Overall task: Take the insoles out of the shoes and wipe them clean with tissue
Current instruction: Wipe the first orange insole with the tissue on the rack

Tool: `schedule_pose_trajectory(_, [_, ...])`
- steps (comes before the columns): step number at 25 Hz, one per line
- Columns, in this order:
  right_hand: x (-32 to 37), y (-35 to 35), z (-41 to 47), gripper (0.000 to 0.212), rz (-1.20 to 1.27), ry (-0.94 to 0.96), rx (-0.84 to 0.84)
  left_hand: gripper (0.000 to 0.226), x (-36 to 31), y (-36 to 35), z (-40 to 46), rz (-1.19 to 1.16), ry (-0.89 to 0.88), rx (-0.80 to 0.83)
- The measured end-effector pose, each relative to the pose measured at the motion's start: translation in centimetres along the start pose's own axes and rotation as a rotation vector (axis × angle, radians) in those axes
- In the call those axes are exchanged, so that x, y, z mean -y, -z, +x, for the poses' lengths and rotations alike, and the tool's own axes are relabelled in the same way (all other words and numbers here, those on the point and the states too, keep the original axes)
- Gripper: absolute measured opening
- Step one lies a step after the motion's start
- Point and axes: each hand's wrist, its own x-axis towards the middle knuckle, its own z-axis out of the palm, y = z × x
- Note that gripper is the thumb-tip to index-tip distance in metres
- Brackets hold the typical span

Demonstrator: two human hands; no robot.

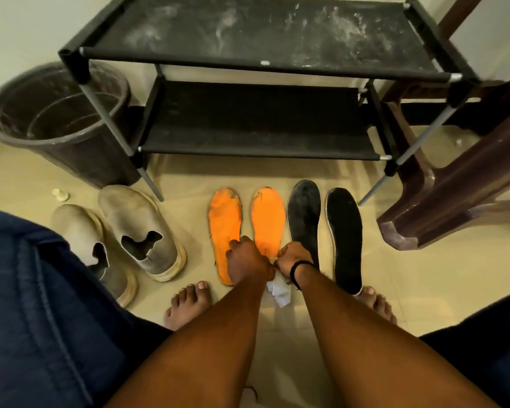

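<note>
Four insoles lie side by side on the tan floor in the middle of the frame: two flat orange foam insoles and two flat black insoles. They are laid out flat, likely so each can be wiped. The left hand and the right hand both pinch the crumpled white tissue between them, low in the middle, perhaps to fold it. The two dusty grey slip-on shoes sit at the left.

Four insoles lie before the rack, shoes to their left.
</note>
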Motion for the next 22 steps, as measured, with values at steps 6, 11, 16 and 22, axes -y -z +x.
schedule_pose_trajectory(6, [0.9, -0.1, 1.0, 0.031, -0.176, 0.042, -0.013, 0.022, -0.8, -0.2, 0.8, -0.141, 0.07, 0.058])
schedule_pose_trajectory(11, [1.7, 1.9, -1.0, 0.026, -0.295, 0.118, -0.072, 0.025, -2.4, 3.0, -0.7, -0.051, 0.031, 0.08])
schedule_pose_trajectory(16, [5.6, 7.7, -4.8, 0.019, -0.323, 0.36, -0.102, 0.032, -5.1, 9.7, -2.6, 0.16, -0.213, 0.03])
schedule_pose_trajectory(22, [11.8, 16.0, -12.1, 0.022, -0.387, 0.598, -0.044, 0.013, -12.5, 24.2, -3.7, 0.192, -0.659, 0.026])
